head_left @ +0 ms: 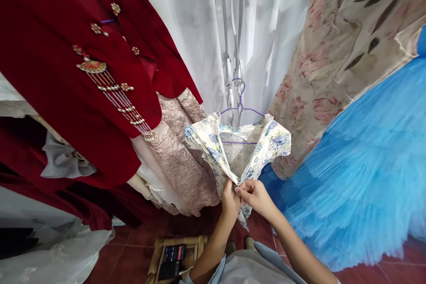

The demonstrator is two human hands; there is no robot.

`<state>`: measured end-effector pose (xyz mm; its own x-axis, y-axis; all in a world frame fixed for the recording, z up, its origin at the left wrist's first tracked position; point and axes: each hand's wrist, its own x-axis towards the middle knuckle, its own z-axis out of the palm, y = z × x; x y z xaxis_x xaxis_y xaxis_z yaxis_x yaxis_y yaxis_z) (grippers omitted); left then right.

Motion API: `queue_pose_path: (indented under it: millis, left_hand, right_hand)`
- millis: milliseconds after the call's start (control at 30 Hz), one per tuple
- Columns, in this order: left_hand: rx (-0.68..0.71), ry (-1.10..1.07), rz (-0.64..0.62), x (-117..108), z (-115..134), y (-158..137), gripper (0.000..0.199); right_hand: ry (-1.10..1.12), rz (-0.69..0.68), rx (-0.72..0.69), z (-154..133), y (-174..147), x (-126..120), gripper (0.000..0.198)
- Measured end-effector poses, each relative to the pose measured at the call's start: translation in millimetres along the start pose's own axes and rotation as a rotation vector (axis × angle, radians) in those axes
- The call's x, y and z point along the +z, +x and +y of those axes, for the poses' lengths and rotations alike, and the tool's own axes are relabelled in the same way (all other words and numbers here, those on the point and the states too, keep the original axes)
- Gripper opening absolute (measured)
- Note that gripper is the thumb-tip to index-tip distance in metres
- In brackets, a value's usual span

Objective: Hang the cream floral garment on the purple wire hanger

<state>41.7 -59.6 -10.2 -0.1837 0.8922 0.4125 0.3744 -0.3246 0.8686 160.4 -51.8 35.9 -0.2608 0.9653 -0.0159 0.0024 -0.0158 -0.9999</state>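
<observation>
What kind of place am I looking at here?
Probably a dress shop or costume store: a red velvet jacket with beaded trim, a blue tulle skirt and a floral top on a purple hanger.

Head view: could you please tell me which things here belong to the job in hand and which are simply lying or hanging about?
Part of the job: blue-floral garment; purple hanger it is on; left hand and right hand, both at its front opening.

Apparently just around: dark red jacket; blue tulle skirt; phone on the wooden stand.
</observation>
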Motion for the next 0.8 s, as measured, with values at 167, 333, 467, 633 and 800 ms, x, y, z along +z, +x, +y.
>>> queue_pose_path:
  millis: [167, 333, 467, 633, 800]
  left_hand:
    - [0.066, 0.044, 0.013, 9.0, 3.7, -12.1, 0.026]
    - [0.115, 0.090, 0.007, 13.0, 14.3, -17.6, 0.025]
    - [0.120, 0.151, -0.011, 11.9, 23.7, -23.3, 0.026]
    - [0.118, 0.171, -0.096, 8.0, 32.7, -35.0, 0.027]
    - [0.137, 0.158, -0.193, 2.9, 24.2, -35.4, 0.024]
  right_hand:
    - [0.221, 0.044, 0.085, 0.5, -11.1, -16.8, 0.044]
    - [0.272, 0.040, 0.081, -28.4, 18.4, -31.2, 0.043]
    - [0.217, 0.076, -0.045, -72.8, 59.6, -36.7, 0.043]
    - [0.180, 0.132, -0.156, -109.4, 86.6, -41.2, 0.040]
    - [0.179, 0.191, -0.239, -129.4, 109.3, -42.1, 0.039]
